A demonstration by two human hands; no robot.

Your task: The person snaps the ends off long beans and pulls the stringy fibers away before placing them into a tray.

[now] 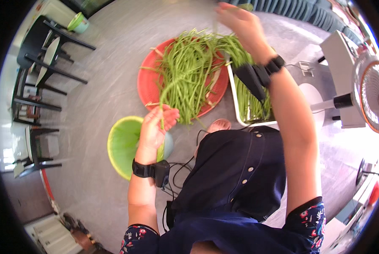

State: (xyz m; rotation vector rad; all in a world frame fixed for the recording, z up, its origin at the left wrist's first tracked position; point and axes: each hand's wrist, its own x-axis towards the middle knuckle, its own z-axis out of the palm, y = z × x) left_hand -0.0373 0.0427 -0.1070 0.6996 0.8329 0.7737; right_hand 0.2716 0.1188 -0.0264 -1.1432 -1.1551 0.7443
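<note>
My left hand (pixel 154 130) has a long green vegetable stem (pixel 162 116) lying across its palm and under the thumb, with the fingers partly curled. The stem runs down past my wrist and up over the heap. Below and left of that hand is a green bucket (pixel 114 146) with a yellow-green rim. A red round basket (pixel 146 85) carries a heap of long green stems (pixel 186 70). Raised beyond the basket's far right side, my right hand (pixel 243 28) is motion-blurred, with a green piece (pixel 246 7) at its fingers.
A white-rimmed tray (pixel 235 98) of long green stems stands right of the basket. Black cables (pixel 176 177) lie on the floor by my skirt. A fan (pixel 372 92) is at the right. Black chairs (pixel 46 60) and a small green-topped bin (pixel 78 23) are at the left.
</note>
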